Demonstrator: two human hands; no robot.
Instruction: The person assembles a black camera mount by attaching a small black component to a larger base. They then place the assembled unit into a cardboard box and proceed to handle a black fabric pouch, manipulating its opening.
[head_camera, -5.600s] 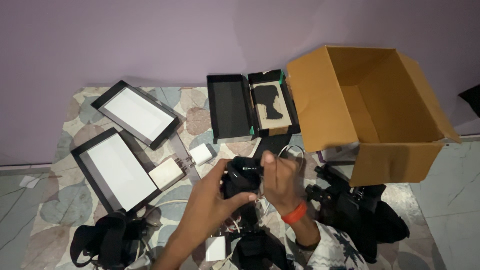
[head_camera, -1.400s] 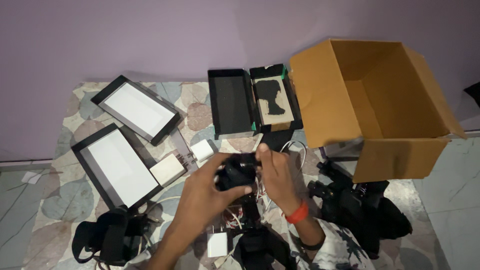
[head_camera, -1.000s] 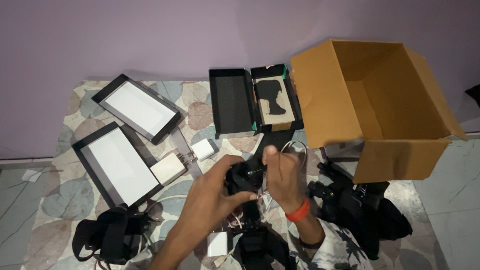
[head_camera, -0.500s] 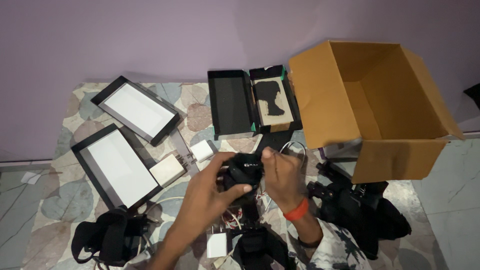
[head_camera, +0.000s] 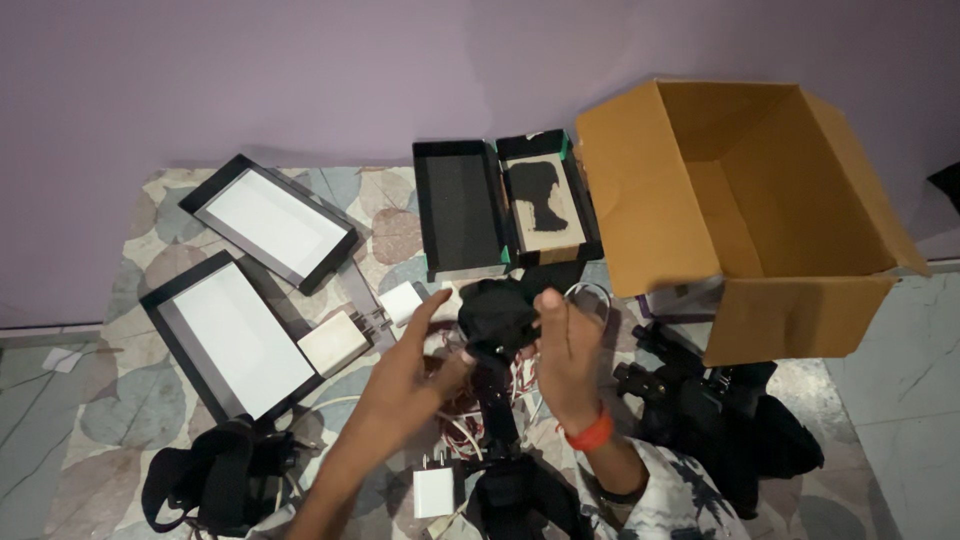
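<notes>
one head camera, looking steeply down

single view here, worn on the person's head, tilted steeply down and slightly forward at a patterned mat (head_camera: 150, 400). the cardboard box (head_camera: 740, 210) is our landmark, upper right of frame. left of the box the mat runs to a lilac wall (head_camera: 300, 70) across the top, so the camera faces that wall. below-left of the box both forearms enter from the bottom edge, close to the lens. no second view to share with.

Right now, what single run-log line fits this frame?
left hand: open beside black pouch-like object | right hand: fingers on it | behind: open black hinged case | right: empty brown cardboard box
</notes>
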